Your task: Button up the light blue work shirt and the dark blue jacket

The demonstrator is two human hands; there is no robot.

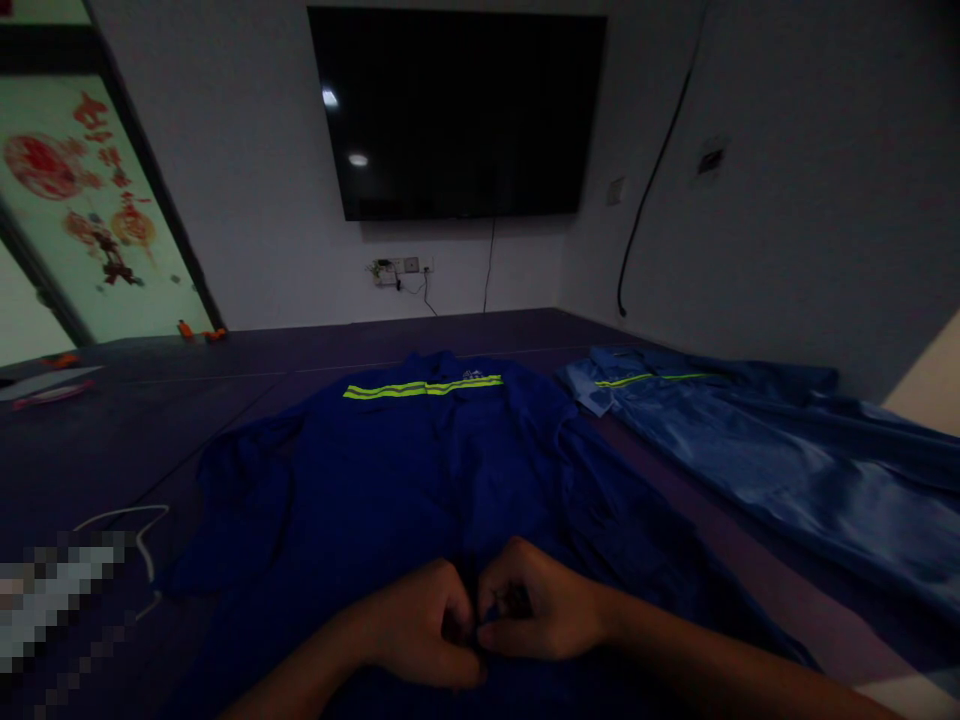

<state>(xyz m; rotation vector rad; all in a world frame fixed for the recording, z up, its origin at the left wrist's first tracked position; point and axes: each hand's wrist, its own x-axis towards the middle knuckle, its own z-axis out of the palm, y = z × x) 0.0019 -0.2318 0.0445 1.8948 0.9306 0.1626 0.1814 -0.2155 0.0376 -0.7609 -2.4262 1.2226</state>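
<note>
A dark blue work jacket point(420, 460) with a yellow reflective stripe point(420, 389) lies spread flat on the dark table point(150, 420) in front of me. My left hand point(412, 625) and my right hand point(536, 605) meet at the jacket's centre front near its lower edge. Both have fingers curled and pinched on the fabric there, knuckles almost touching. What exactly sits between the fingertips is too dark to make out.
A second, lighter blue jacket point(765, 450) lies on the table to the right. A white cable point(127, 520) and a pixelated patch sit at the left. A black screen point(457, 110) hangs on the wall behind, with a window at far left.
</note>
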